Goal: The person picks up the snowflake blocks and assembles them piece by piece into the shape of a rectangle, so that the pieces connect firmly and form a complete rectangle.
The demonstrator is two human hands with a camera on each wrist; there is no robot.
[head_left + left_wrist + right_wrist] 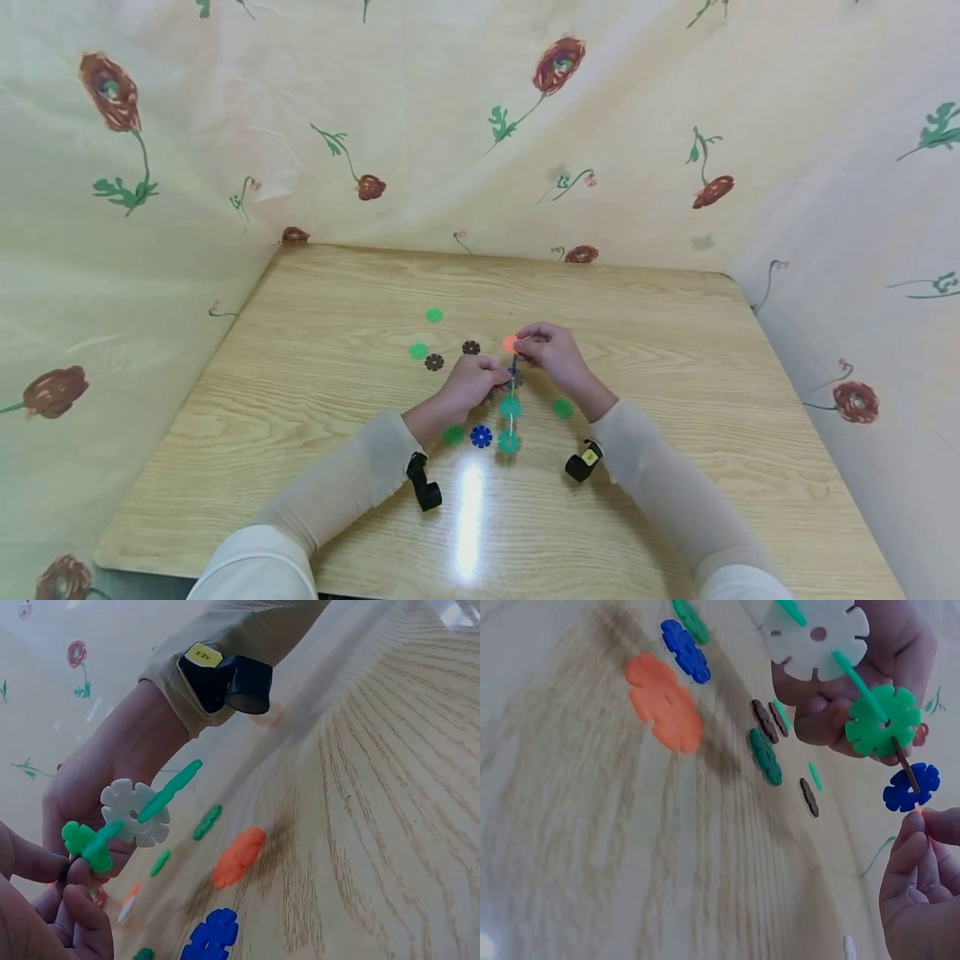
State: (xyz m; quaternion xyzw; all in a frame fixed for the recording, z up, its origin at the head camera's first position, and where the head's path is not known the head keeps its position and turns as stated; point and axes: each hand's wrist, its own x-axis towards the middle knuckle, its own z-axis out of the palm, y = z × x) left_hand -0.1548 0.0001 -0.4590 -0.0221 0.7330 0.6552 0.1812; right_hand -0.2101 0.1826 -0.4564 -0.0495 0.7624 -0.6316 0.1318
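Observation:
A chain of slotted snowflake discs hangs between my two hands above the table. It includes a white disc (817, 634), a green disc (883, 720), a brown disc (905, 765) seen edge-on and a blue disc (922, 787). My left hand (467, 385) pinches the chain near the green disc, seemingly by the brown disc; the fingers partly hide this spot. At the chain's far end, my right hand (557, 354) pinches an orange disc (510, 343) against the blue disc's edge. Another green disc (171, 791) slots into the white disc at the near end.
Loose discs lie on the wooden table (675, 350): a blue disc (482, 436), an orange disc (665, 705), several green ones, such as one green disc (562, 408) right of the chain, and brown ones (434, 362). A flowered cloth (442, 100) hangs behind the table.

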